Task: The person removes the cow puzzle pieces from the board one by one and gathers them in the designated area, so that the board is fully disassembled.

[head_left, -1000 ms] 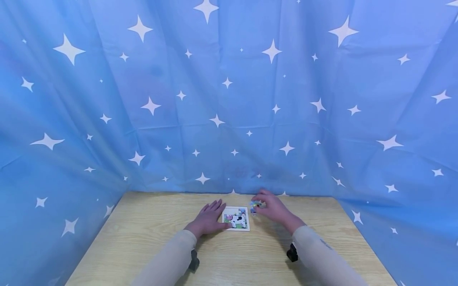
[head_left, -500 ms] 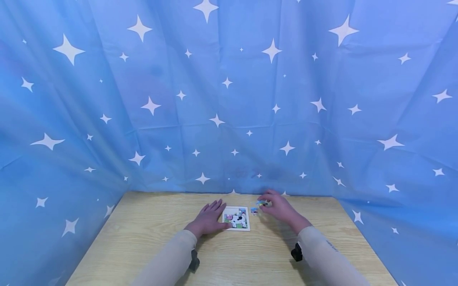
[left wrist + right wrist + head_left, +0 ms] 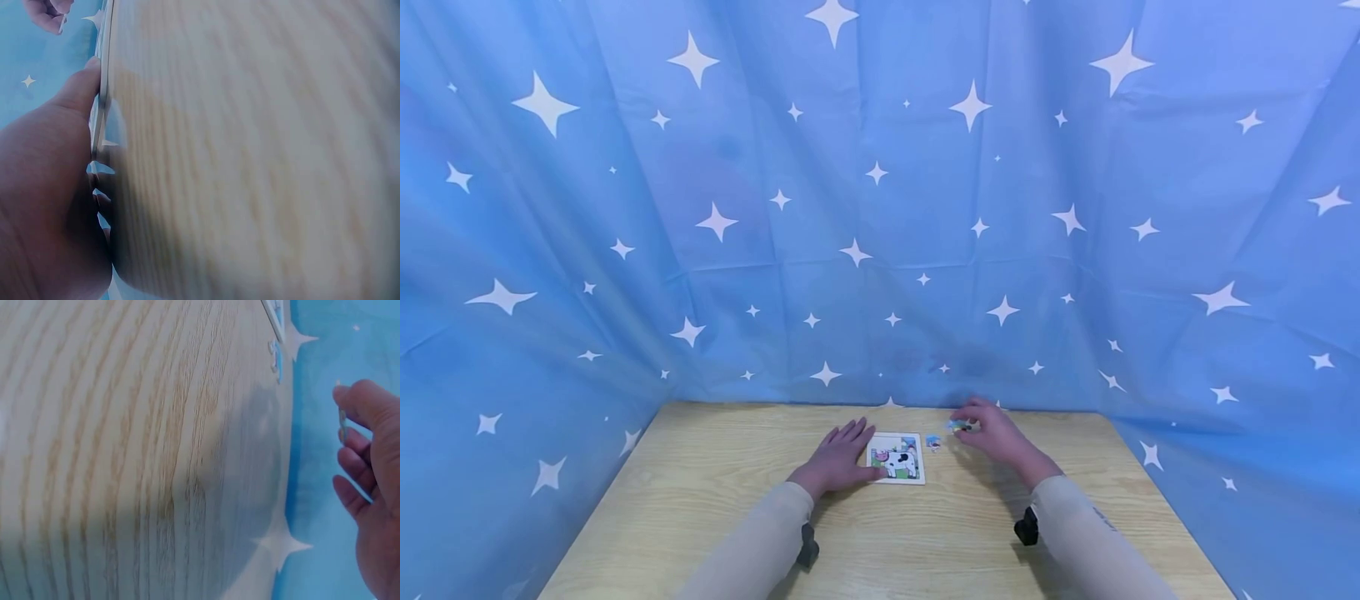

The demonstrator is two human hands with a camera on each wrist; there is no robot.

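Note:
A small square jigsaw puzzle [image 3: 899, 463] with a cow picture and a pale frame lies flat on the table. My left hand [image 3: 837, 463] rests at its left side, fingers stretched out and thumb on the lower left of the frame. My right hand [image 3: 996, 435], to the right of the puzzle, pinches a colourful puzzle piece [image 3: 957, 426] between thumb and fingers. In the right wrist view this puzzle piece [image 3: 342, 424] appears edge-on, raised off the table. Just right of the frame lies a loose puzzle piece [image 3: 933, 442].
The light wood table [image 3: 715, 483] ends at a blue curtain [image 3: 850, 333] with white stars, which hangs close behind and along both sides. Black wrist cameras [image 3: 807, 547] sit under both sleeves.
My right hand has moved to the right, away from the puzzle, carrying the pinched puzzle piece. The loose puzzle piece beside the frame has come into fuller view. My left hand has stayed put.

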